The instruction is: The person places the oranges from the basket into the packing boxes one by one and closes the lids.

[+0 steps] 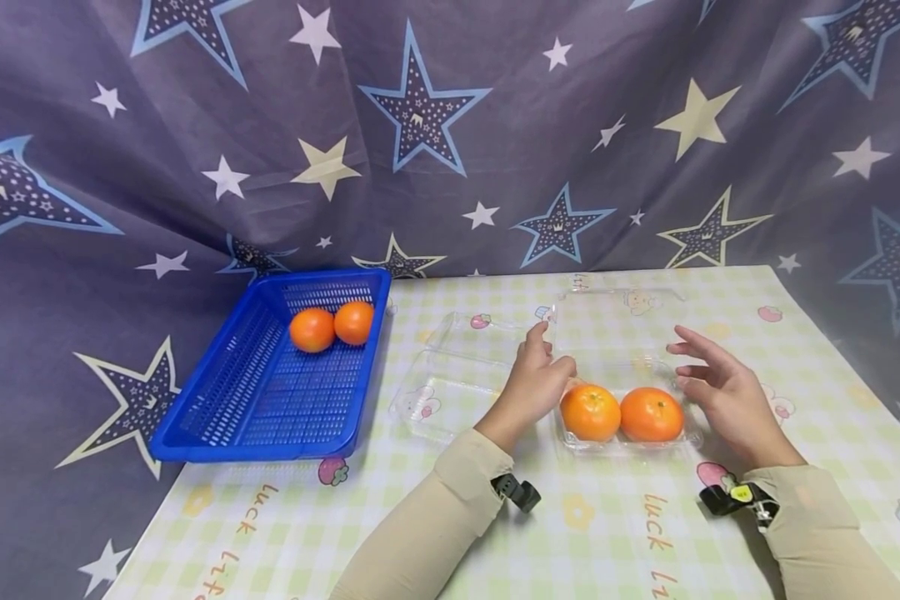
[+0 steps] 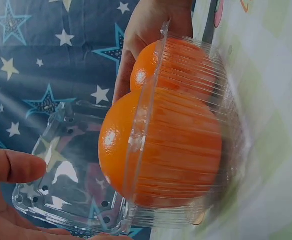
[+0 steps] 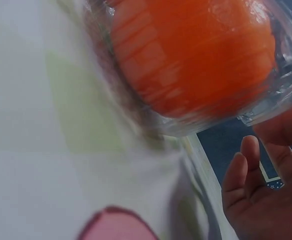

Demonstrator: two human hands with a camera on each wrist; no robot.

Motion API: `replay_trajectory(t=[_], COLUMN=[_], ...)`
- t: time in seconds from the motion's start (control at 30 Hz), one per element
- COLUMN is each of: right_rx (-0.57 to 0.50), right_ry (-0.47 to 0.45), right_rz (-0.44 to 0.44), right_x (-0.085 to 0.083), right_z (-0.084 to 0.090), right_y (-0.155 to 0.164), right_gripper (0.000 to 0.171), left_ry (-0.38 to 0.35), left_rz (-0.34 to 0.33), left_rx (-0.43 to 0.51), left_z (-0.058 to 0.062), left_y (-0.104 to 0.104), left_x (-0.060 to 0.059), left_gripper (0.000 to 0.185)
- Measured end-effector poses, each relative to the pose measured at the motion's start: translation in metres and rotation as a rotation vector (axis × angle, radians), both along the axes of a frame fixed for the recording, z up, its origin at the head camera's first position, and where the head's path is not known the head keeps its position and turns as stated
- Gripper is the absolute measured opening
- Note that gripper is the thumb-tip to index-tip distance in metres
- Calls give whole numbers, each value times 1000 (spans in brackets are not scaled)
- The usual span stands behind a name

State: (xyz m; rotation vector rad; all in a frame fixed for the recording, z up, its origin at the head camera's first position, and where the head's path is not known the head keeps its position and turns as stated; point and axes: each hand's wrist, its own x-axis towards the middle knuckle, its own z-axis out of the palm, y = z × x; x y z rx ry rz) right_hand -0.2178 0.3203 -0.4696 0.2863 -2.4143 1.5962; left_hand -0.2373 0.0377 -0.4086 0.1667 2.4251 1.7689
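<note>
A clear plastic clamshell box stands on the table with its lid raised at the back. Two oranges, a left one and a right one, sit side by side in its base. My left hand is at the box's left side, fingers extended; in the left wrist view its thumb lies by the lid, though firm contact is unclear. On the other side, my right hand has its fingers spread beside the box's right edge and holds nothing.
A blue plastic basket at the left contains two more oranges. Between basket and box lies another clear plastic container, partly behind my left forearm. A star-patterned curtain hangs along the back of the checked tablecloth.
</note>
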Motion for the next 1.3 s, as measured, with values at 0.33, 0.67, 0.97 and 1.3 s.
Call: replay_trajectory(t=[0.33, 0.67, 0.97, 1.3], right_rx=[40, 31, 55, 14], right_ry=[21, -67, -230, -366], right_rz=[-39, -47, 69, 111], right_x=[1, 7, 23, 35], right_z=[1, 10, 33, 47], right_y=[-2, -3, 5, -2], right_gripper=[64, 40, 67, 75], left_ry=[51, 29, -87, -228], left_rz=[10, -28, -105, -157], left_rx=[-1, 11, 32, 32], left_z=[8, 9, 2, -1], left_y=[-3, -13, -20, -29], left_x=[5, 15, 25, 32], left_gripper=[65, 55, 58, 59])
